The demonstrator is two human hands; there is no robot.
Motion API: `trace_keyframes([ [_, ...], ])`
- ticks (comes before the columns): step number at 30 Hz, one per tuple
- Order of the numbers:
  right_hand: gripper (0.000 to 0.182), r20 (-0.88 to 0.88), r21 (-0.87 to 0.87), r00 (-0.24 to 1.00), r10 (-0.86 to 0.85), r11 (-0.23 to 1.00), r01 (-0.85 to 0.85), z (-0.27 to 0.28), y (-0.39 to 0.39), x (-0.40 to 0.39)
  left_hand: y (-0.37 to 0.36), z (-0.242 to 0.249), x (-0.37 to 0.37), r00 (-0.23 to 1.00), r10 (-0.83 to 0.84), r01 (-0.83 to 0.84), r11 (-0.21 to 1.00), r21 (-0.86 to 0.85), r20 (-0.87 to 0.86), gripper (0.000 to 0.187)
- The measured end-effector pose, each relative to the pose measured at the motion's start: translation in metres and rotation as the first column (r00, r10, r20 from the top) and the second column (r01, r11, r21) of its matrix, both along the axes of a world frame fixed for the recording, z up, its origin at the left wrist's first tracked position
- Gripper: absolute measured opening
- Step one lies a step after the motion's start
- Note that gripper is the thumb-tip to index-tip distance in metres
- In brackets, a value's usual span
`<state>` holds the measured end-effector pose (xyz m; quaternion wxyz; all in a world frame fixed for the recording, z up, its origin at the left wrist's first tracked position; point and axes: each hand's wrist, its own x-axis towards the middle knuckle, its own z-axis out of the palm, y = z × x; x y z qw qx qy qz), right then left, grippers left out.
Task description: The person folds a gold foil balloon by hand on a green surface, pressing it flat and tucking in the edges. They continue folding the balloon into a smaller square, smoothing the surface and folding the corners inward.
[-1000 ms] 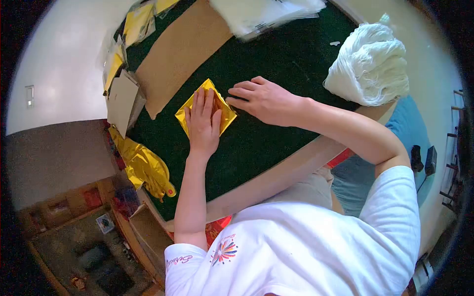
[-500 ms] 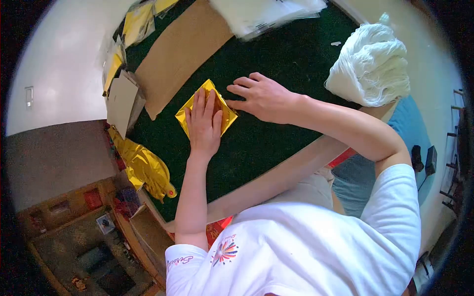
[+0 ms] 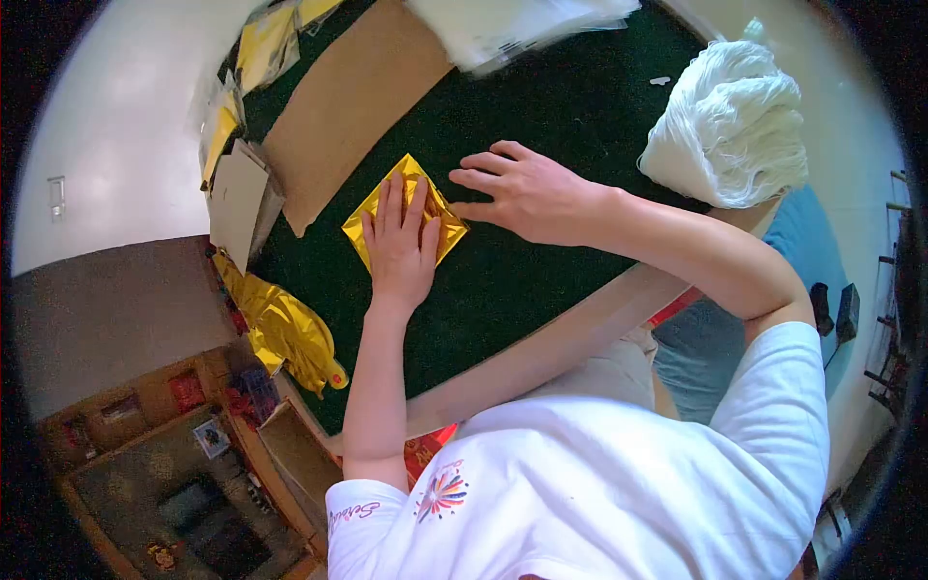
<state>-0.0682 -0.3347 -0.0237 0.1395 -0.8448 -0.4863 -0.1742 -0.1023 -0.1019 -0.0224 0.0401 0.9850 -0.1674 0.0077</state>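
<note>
A shiny gold foil piece [image 3: 409, 167], folded into a diamond-like square, lies on the dark green tabletop [image 3: 522, 290]. My left hand [image 3: 399, 261] rests flat across its middle, fingers stretched out and covering much of it. Just to the right is my right hand [image 3: 532, 198], palm down with its fingers spread and nothing held. Its thumb tip is close to the foil's right corner. Another crumpled gold foil piece [image 3: 290, 329] lies at the table's left edge.
Brown cardboard [image 3: 348, 87] stretches behind the foil, with clear plastic bags [image 3: 512, 34] at the back. A bundle of white string [image 3: 725, 126] sits at the right. White boxes [image 3: 237, 203] and yellow packets [image 3: 269, 43] line the left side.
My right hand has shifted very slightly to the right, its fingers still spread. The left hand stays flat on the foil.
</note>
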Motion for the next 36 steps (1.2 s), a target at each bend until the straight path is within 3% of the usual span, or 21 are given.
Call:
trace_keyframes([
  [7,0.033,0.006,0.001,1.000,-0.004,1.000,0.004,-0.001,0.002,0.001,0.001,0.000,0.000,1.000,0.011,-0.011,1.000,0.000,-0.022,0.053],
  [9,0.041,-0.188,-0.119,0.982,0.002,0.993,-0.024,0.009,0.000,0.002,0.001,0.000,-0.001,1.000,-0.002,0.002,1.000,-0.026,-0.008,0.055],
  [18,0.041,-0.179,-0.288,0.982,-0.057,0.958,0.003,0.013,0.015,0.003,0.002,-0.002,0.000,1.000,0.008,-0.008,0.997,-0.080,-0.006,0.059],
  [25,0.042,-0.144,-0.248,0.989,-0.026,0.969,-0.011,0.015,0.008,0.003,0.001,0.000,0.000,1.000,0.000,0.000,1.000,-0.003,0.006,0.060],
  [27,0.041,-0.190,-0.161,0.982,-0.017,0.987,-0.014,0.023,0.007,0.001,0.002,0.000,0.000,1.000,-0.019,0.020,1.000,-0.022,0.012,0.060],
  [34,0.042,-0.102,-0.196,0.994,0.048,0.978,-0.067,0.010,0.007,-0.018,0.000,-0.002,-0.002,0.999,0.020,-0.019,0.999,-0.026,0.038,0.057],
  [36,0.048,-0.213,-0.195,0.977,0.029,0.978,-0.071,0.011,0.007,-0.017,0.001,-0.004,-0.001,0.999,0.007,-0.007,1.000,0.001,0.050,0.055],
])
